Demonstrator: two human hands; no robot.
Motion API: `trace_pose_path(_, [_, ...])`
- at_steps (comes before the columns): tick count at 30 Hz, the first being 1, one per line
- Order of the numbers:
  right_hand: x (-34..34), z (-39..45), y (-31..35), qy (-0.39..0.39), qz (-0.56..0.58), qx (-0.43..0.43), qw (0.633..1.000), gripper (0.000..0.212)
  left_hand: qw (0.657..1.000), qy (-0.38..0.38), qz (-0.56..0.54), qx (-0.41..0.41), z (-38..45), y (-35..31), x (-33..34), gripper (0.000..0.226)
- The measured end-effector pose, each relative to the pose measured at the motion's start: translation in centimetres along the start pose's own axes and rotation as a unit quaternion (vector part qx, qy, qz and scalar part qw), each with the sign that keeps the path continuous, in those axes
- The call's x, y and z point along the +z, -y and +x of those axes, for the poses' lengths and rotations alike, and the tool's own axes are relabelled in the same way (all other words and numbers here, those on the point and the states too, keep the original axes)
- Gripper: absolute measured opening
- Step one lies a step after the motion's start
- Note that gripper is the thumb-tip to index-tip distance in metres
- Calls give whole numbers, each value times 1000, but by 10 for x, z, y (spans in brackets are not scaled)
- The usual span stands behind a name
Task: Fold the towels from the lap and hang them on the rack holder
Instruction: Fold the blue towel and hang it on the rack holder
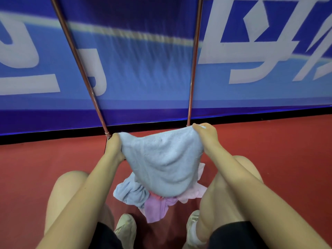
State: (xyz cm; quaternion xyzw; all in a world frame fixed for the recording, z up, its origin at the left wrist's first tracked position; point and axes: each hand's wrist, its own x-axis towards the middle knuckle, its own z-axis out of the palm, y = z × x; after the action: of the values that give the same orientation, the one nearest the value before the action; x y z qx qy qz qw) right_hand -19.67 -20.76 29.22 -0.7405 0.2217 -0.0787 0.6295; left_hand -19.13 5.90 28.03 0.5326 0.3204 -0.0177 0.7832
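Two hands hold one light blue towel (161, 159) up, stretched between them. The left hand (114, 148) grips its left corner with curled fingers; the right hand (204, 136) pinches its right corner. Below the hands, between the two knees, lies a heap of towels (143, 198): one more blue and at least two pink. Beyond the hands rise two red rack poles (193, 69), apart from each other.

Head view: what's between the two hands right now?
In the head view, a light blue towel spans the gap, gripped at one top corner by the left hand and at the other by the right hand, sagging between them.
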Motion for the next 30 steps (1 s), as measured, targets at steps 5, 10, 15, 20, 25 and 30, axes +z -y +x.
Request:
trace_pose_path(5, [29, -7, 1, 37, 94, 56, 993, 25, 998, 57, -20, -2, -13, -1, 4, 28])
trace_pose_path(10, [54, -23, 15, 55, 128, -24, 990, 22, 992, 57, -24, 110, -15, 2, 7, 22])
trace_pose_path(15, [81, -43, 27, 166, 171, -27, 971, 10, 976, 100, 9, 192, -20, 4, 10, 14])
trace_pose_path(20, [98, -48, 27, 265, 107, -97, 953, 26, 970, 112, -7, 214, -25, 4, 9, 15])
trace_pose_path(25, [102, -45, 21, 164, -66, -239, 955, 10, 975, 87, -9, 205, -22, 2, 9, 18])
trace_pose_path(30, [101, -45, 20, 150, -104, -342, 922, 8, 980, 82, -35, 177, -21, 4, 6, 23])
